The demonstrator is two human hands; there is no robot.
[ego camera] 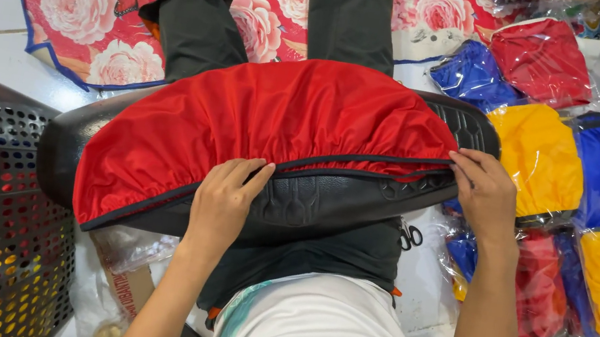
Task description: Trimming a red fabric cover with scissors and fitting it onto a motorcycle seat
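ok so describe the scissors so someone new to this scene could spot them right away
Start at the black seat across the person's lap, half under a red elastic cover. Just below its right end, by the right hand's wrist, the scissors lie on the white floor; only black loop handles show, unlike the bagged colourful covers beside them.

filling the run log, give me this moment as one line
left hand: on red cover hem | right hand: gripping hem | cover: stretched over black seat | seat: on lap
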